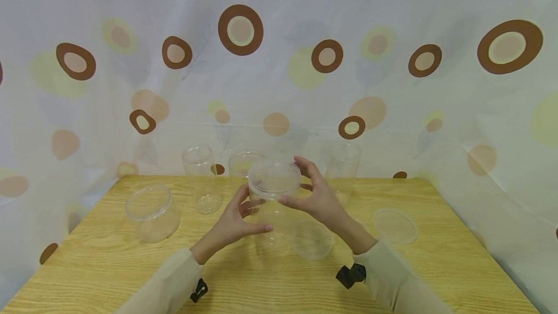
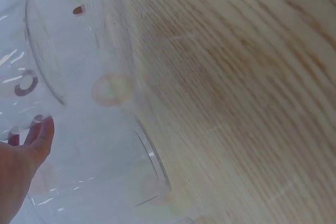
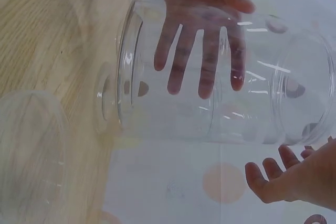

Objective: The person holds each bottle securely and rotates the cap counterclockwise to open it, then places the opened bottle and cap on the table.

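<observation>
A clear cylindrical jar (image 3: 252,114) is held up off the wooden table between both hands, upright with a clear round lid (image 1: 274,180) on top. My left hand (image 1: 235,219) grips the jar's side, thumb in front and fingers spread behind the wall, as the right wrist view shows through the plastic. At the top, my right hand (image 1: 320,197) grips the lid's edge from the right, thumb at the front and fingers at the back. In the left wrist view the left hand (image 2: 23,161) shows only partly, against the jar's wall.
A squat clear jar (image 1: 152,214) stands on the left of the table (image 1: 117,275). Taller clear jars (image 1: 201,180) (image 1: 246,163) (image 1: 344,168) stand toward the back. Two flat clear discs, a nearer one (image 1: 311,240) and one at right (image 1: 395,226), lie on the wood. A patterned curtain (image 1: 279,76) hangs behind.
</observation>
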A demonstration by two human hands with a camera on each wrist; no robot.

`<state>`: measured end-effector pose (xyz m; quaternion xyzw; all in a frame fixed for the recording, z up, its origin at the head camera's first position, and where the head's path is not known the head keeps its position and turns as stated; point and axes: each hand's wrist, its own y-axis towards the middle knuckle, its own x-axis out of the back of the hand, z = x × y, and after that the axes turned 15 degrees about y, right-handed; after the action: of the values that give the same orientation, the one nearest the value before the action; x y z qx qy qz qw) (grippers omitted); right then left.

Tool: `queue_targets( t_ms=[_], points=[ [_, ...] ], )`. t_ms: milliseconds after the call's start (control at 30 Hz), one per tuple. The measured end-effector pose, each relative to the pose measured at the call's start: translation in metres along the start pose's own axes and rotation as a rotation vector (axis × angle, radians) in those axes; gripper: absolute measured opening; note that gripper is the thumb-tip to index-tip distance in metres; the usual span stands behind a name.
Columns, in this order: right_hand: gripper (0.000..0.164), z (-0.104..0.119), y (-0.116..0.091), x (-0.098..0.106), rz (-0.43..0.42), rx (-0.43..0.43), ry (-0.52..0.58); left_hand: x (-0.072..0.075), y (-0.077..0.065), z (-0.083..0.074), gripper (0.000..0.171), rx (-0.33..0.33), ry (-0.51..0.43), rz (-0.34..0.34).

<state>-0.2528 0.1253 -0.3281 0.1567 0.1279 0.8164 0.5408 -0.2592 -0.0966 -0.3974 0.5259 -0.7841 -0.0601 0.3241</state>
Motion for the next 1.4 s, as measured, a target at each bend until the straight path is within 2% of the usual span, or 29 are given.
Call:
queue_targets(
  t_ms=[133,267,367,633,733,800,867,933,1133,1233,1400],
  points=[
    [0.087,-0.001,-0.001,-0.007,-0.048,-0.011,-0.015,-0.001,-0.001,0.000,0.092,0.017,0.006,0.002],
    [0.084,-0.001,0.000,-0.005,-0.024,-0.018,-0.003,0.000,-0.001,0.001,0.091,0.009,0.003,0.016],
    [0.081,-0.003,0.003,0.002,0.062,-0.020,0.050,0.001,-0.002,0.002,0.092,-0.003,-0.026,0.041],
    [0.080,-0.009,0.012,0.023,0.392,-0.029,0.300,0.005,-0.004,0.001,0.098,-0.050,-0.108,0.138],
    [0.082,-0.011,0.015,0.026,0.461,-0.030,0.362,0.006,-0.005,0.001,0.099,-0.072,-0.118,0.160],
    [0.083,-0.011,0.015,0.027,0.477,-0.036,0.378,0.006,-0.005,0.000,0.099,-0.071,-0.123,0.161],
    [0.085,-0.011,0.013,0.025,0.463,-0.036,0.368,0.006,-0.005,0.000,0.098,-0.064,-0.111,0.147],
    [0.087,-0.010,0.011,0.022,0.408,-0.032,0.334,0.006,-0.005,-0.001,0.097,-0.047,-0.092,0.127],
    [0.093,-0.006,-0.001,0.002,0.104,0.015,0.147,0.007,-0.005,0.001,0.093,-0.021,-0.043,0.096],
    [0.093,-0.005,-0.005,-0.009,-0.010,0.019,0.075,0.006,-0.005,0.001,0.093,-0.012,-0.032,0.088],
    [0.090,-0.003,-0.006,-0.017,-0.079,-0.037,0.033,0.005,-0.005,0.001,0.095,-0.017,-0.032,0.075]
  ],
)
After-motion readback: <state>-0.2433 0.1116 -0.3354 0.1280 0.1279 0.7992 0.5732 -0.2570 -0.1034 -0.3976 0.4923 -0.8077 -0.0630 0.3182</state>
